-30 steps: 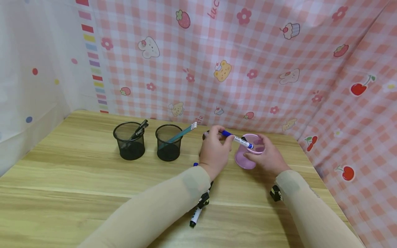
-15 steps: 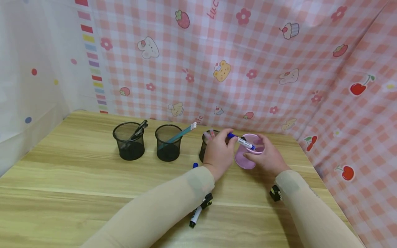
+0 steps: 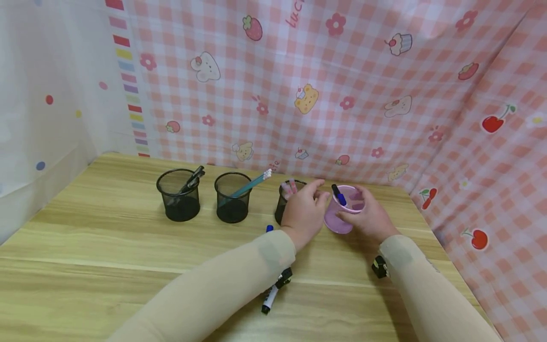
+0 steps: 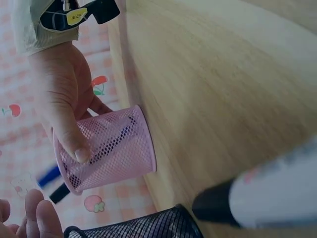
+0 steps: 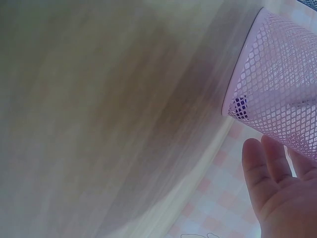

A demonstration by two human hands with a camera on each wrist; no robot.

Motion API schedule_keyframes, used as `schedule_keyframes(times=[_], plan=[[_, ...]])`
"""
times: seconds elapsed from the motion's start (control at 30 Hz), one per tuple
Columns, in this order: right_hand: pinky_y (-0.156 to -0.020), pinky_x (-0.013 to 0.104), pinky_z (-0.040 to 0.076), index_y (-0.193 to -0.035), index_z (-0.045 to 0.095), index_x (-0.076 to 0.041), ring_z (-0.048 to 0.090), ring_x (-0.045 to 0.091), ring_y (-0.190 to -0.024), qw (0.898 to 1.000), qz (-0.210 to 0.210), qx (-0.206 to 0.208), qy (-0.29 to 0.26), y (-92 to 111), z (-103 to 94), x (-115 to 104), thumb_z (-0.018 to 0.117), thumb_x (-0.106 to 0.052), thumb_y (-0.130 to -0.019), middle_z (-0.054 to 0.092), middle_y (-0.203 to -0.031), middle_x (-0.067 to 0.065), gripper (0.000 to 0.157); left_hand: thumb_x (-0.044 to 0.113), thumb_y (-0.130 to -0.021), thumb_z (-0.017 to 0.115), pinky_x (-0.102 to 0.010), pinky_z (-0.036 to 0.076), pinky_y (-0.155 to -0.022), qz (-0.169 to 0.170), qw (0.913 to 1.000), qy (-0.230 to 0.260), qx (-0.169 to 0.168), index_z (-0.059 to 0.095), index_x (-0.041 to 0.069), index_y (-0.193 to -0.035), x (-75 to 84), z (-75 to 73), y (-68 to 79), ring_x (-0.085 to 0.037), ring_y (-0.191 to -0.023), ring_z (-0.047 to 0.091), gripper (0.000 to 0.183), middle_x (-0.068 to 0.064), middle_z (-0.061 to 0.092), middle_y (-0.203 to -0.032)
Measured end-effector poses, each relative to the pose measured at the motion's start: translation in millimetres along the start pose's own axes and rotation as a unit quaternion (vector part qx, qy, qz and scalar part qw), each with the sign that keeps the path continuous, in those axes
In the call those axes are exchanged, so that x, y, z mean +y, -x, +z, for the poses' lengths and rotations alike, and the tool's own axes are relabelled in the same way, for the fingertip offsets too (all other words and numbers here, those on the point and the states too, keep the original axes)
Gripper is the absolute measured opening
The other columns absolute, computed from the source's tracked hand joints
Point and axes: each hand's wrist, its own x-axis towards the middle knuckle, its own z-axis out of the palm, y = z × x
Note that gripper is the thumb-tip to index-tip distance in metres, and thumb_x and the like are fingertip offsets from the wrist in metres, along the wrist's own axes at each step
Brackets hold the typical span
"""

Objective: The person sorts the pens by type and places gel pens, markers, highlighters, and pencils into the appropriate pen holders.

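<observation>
My right hand point(image 3: 372, 218) holds the pink mesh pen cup point(image 3: 339, 224), its thumb on the near side near the rim. In the left wrist view, that thumb lies across the cup's mesh and other fingers go behind. A blue-capped marker point(image 3: 341, 199) and a black-capped marker point(image 3: 335, 190) lean inside, their ends above the rim. My left hand point(image 3: 304, 214) hovers just left of the cup with loosely bent fingers and nothing between them. Behind it, a black mesh cup point(image 3: 279, 209) with pink-and-white sticks point(image 3: 289, 187) is partly hidden.
Two black mesh cups stand farther left, one with black pens point(image 3: 194, 179), one with teal pencils point(image 3: 252, 184). A white marker with a black end point(image 3: 270, 300) and a blue-ended item point(image 3: 269, 228) lie on the wooden table point(image 3: 128, 256), partly under my left forearm. Checked cloth point(image 3: 265, 71) hangs behind.
My left hand moved right to the pink cup and let go of the blue-capped marker, which now stands inside it. My right hand kept its hold on the cup.
</observation>
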Motion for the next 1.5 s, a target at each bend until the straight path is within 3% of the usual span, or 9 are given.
schedule_keyframes(times=[0.27, 0.47, 0.67, 0.83, 0.93, 1.03, 1.23, 1.33, 1.5], plan=[[-0.112, 0.057, 0.050, -0.164, 0.024, 0.001, 0.057, 0.045, -0.134, 1.000, 0.004, -0.005, -0.005, 3, 1.3, 0, 0.085, -0.042, -0.090, 0.051, -0.148, 0.027, 0.105, 0.043, -0.109, 0.056, -0.038, 0.058, -0.094, 0.007, 0.9951, -0.032, -0.093, 0.053, 0.020, -0.152, -1.0, -23.0, 13.6, -0.016, -0.109, 0.073, 0.049, 0.004, 0.076, -0.125], [-0.113, 0.057, 0.048, -0.164, 0.024, -0.002, 0.055, 0.043, -0.137, 1.000, 0.012, -0.011, -0.014, 2, -0.7, -1, 0.085, -0.043, -0.089, 0.050, -0.150, 0.024, 0.106, 0.051, -0.108, 0.055, -0.028, 0.055, -0.071, 0.027, 0.9808, -0.096, -0.168, 0.057, 0.018, -0.147, -12.5, -51.4, 25.7, -0.008, -0.078, 0.065, 0.051, 0.010, 0.070, -0.099], [-0.115, 0.056, 0.047, -0.163, 0.025, -0.001, 0.055, 0.042, -0.136, 1.000, 0.008, -0.012, -0.001, -1, -2.8, 0, 0.086, -0.046, -0.088, 0.051, -0.150, 0.024, 0.107, 0.051, -0.106, 0.058, -0.030, 0.051, -0.059, 0.001, 0.9622, -0.158, -0.222, 0.060, 0.014, -0.140, -30.0, -77.1, 31.9, -0.009, -0.065, 0.061, 0.050, 0.007, 0.067, -0.085], [-0.115, 0.057, 0.046, -0.163, 0.024, 0.000, 0.056, 0.043, -0.135, 1.000, 0.006, -0.018, 0.007, -1, -5.0, 0, 0.085, -0.046, -0.088, 0.051, -0.149, 0.025, 0.106, 0.052, -0.104, 0.061, -0.036, 0.058, -0.074, -0.025, 0.9345, -0.259, -0.243, 0.059, 0.013, -0.145, -46.6, -93.9, 33.8, -0.012, -0.082, 0.068, 0.056, 0.000, 0.077, -0.113], [-0.115, 0.057, 0.046, -0.163, 0.023, 0.000, 0.056, 0.043, -0.135, 1.000, 0.006, -0.020, 0.012, 0, -7.0, -2, 0.084, -0.046, -0.089, 0.051, -0.149, 0.025, 0.106, 0.051, -0.103, 0.064, -0.036, 0.058, -0.079, -0.043, 0.9216, -0.283, -0.263, 0.057, 0.011, -0.145, -57.7, -100.8, 34.4, -0.014, -0.086, 0.067, 0.059, -0.005, 0.075, -0.124], [-0.115, 0.057, 0.046, -0.164, 0.021, 0.000, 0.055, 0.043, -0.136, 1.000, 0.009, -0.023, 0.015, 1, -8.8, -4, 0.083, -0.048, -0.090, 0.051, -0.150, 0.025, 0.108, 0.050, -0.101, 0.067, -0.037, 0.058, -0.081, -0.065, 0.9114, -0.288, -0.286, 0.055, 0.008, -0.148, -65.5, -104.9, 35.6, -0.016, -0.087, 0.067, 0.064, -0.007, 0.075, -0.120], [-0.115, 0.057, 0.047, -0.165, 0.020, -0.001, 0.056, 0.043, -0.136, 0.999, 0.014, -0.027, 0.024, 0, -9.9, -6, 0.082, -0.050, -0.089, 0.051, -0.149, 0.024, 0.110, 0.053, -0.099, 0.070, -0.047, 0.057, -0.102, -0.091, 0.8957, -0.303, -0.312, 0.050, 0.006, -0.153, -69.6, -105.1, 38.4, -0.024, -0.116, 0.069, 0.074, -0.013, 0.067, -0.142], [-0.115, 0.057, 0.047, -0.165, 0.020, -0.001, 0.056, 0.043, -0.136, 0.999, 0.016, -0.029, 0.032, 0, -9.2, -6, 0.082, -0.052, -0.089, 0.051, -0.149, 0.024, 0.111, 0.053, -0.099, 0.069, -0.049, 0.055, -0.107, -0.092, 0.8888, -0.310, -0.325, 0.049, 0.005, -0.154, -71.6, -104.1, 39.8, -0.025, -0.119, 0.067, 0.075, -0.015, 0.064, -0.147], [-0.115, 0.058, 0.046, -0.165, 0.020, -0.002, 0.056, 0.043, -0.137, 0.999, 0.016, -0.031, 0.028, 1, -8.0, -6, 0.082, -0.054, -0.088, 0.051, -0.149, 0.025, 0.112, 0.051, -0.099, 0.070, -0.047, 0.055, -0.106, -0.088, 0.8892, -0.309, -0.326, 0.053, 0.005, -0.150, -73.7, -105.1, 41.7, -0.024, -0.117, 0.068, 0.070, -0.014, 0.067, -0.142]])
